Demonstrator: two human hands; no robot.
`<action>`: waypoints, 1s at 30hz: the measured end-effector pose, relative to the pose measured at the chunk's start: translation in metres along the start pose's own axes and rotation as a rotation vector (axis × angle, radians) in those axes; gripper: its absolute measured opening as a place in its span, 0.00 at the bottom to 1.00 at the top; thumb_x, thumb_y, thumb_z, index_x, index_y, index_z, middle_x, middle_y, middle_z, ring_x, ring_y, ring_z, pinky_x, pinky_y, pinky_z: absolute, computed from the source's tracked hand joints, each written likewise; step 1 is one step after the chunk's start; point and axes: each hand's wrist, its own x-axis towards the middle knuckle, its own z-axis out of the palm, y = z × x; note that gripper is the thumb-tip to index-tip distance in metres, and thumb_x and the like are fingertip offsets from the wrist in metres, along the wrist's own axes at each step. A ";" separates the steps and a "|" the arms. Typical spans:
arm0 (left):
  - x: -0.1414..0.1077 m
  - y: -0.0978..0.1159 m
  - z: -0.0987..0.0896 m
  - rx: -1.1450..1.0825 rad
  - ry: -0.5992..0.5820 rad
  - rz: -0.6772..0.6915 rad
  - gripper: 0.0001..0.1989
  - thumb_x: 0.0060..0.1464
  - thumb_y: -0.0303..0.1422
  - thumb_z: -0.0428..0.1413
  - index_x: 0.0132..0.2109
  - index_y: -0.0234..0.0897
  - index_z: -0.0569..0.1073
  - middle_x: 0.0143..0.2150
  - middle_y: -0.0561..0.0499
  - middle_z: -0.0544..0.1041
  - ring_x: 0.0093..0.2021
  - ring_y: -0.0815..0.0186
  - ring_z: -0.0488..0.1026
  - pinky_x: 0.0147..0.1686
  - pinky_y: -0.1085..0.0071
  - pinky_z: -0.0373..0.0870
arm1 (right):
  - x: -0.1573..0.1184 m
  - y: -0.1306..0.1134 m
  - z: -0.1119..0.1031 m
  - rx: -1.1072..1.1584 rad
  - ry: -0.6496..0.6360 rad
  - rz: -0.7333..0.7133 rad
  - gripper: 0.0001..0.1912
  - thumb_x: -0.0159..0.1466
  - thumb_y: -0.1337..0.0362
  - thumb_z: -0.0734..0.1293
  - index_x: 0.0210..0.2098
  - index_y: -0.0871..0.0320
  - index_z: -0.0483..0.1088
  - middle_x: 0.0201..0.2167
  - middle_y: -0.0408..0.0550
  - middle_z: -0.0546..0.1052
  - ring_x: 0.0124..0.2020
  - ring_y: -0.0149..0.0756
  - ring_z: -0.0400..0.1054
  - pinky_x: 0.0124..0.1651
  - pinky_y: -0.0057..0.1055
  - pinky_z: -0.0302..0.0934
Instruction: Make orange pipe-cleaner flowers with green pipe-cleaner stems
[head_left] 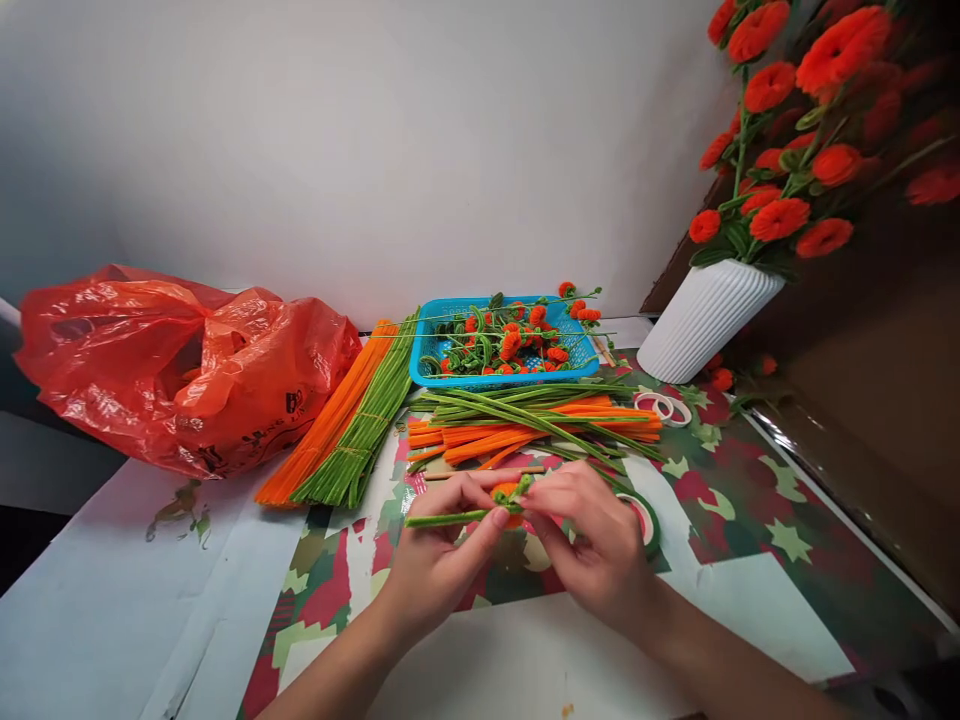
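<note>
Between my two hands is a small pipe-cleaner flower, orange with green fuzzy bits curled against it and a green stem pointing left. My left hand pinches it between thumb and forefinger, the stem lying across the fingers. From the other side, my right hand has thumb and fingertips closed on the green part at the flower's base. The fingers hide some of the flower. Just beyond them lie loose orange and green pipe cleaners, and a roll of green tape is partly behind my right hand.
A blue basket of small orange flowers stands at the back. Left are bundled orange pipe cleaners, green ones and a red plastic bag. Right are white tape rolls and a tilted-looking white vase of orange-red flowers.
</note>
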 end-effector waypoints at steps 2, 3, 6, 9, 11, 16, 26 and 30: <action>-0.002 -0.002 0.002 -0.005 0.024 0.014 0.07 0.57 0.28 0.55 0.30 0.38 0.68 0.45 0.44 0.80 0.47 0.58 0.76 0.44 0.63 0.71 | -0.002 -0.003 0.005 0.077 0.056 0.104 0.13 0.61 0.78 0.64 0.39 0.53 0.68 0.32 0.44 0.76 0.35 0.35 0.69 0.40 0.35 0.64; -0.003 -0.002 0.003 0.004 0.040 0.026 0.08 0.57 0.28 0.55 0.29 0.38 0.67 0.45 0.44 0.80 0.47 0.57 0.76 0.44 0.63 0.72 | -0.004 -0.004 0.007 0.111 0.082 0.163 0.12 0.61 0.77 0.64 0.37 0.53 0.66 0.31 0.43 0.75 0.35 0.34 0.69 0.40 0.34 0.64; -0.006 -0.004 0.005 0.077 0.091 0.105 0.08 0.56 0.26 0.55 0.29 0.38 0.67 0.45 0.44 0.79 0.47 0.57 0.76 0.44 0.63 0.72 | -0.006 -0.008 0.014 0.209 0.129 0.350 0.09 0.62 0.74 0.64 0.32 0.53 0.62 0.31 0.42 0.73 0.34 0.33 0.69 0.37 0.31 0.63; -0.007 -0.002 0.007 0.133 0.141 0.159 0.07 0.55 0.25 0.56 0.30 0.38 0.69 0.45 0.44 0.79 0.48 0.58 0.76 0.45 0.63 0.72 | -0.007 -0.010 0.016 0.244 0.149 0.453 0.10 0.62 0.72 0.65 0.30 0.53 0.59 0.31 0.41 0.72 0.33 0.32 0.68 0.33 0.29 0.62; -0.007 0.001 0.008 0.106 0.164 0.103 0.06 0.55 0.26 0.57 0.30 0.37 0.70 0.45 0.44 0.79 0.48 0.58 0.76 0.46 0.63 0.72 | -0.006 -0.010 0.016 0.189 0.161 0.398 0.11 0.62 0.74 0.64 0.29 0.54 0.59 0.30 0.41 0.72 0.32 0.31 0.68 0.33 0.28 0.61; -0.006 0.002 0.010 -0.067 0.176 -0.121 0.07 0.54 0.32 0.59 0.29 0.37 0.71 0.49 0.42 0.78 0.48 0.55 0.77 0.36 0.67 0.76 | -0.010 -0.003 0.012 -0.075 0.113 0.037 0.13 0.60 0.80 0.62 0.34 0.55 0.62 0.34 0.45 0.75 0.33 0.34 0.65 0.38 0.34 0.60; -0.006 -0.004 0.005 0.253 0.190 0.252 0.06 0.53 0.24 0.58 0.30 0.37 0.72 0.44 0.44 0.80 0.46 0.59 0.78 0.44 0.64 0.75 | -0.007 -0.007 0.016 0.079 0.118 0.167 0.11 0.62 0.77 0.62 0.29 0.55 0.61 0.33 0.44 0.74 0.34 0.33 0.65 0.39 0.33 0.59; -0.007 -0.006 0.003 0.403 0.182 0.626 0.10 0.49 0.16 0.58 0.34 0.34 0.71 0.46 0.40 0.79 0.45 0.61 0.78 0.43 0.68 0.77 | -0.003 -0.012 0.016 0.763 0.097 0.794 0.17 0.60 0.67 0.68 0.26 0.55 0.52 0.28 0.40 0.69 0.29 0.28 0.61 0.33 0.27 0.56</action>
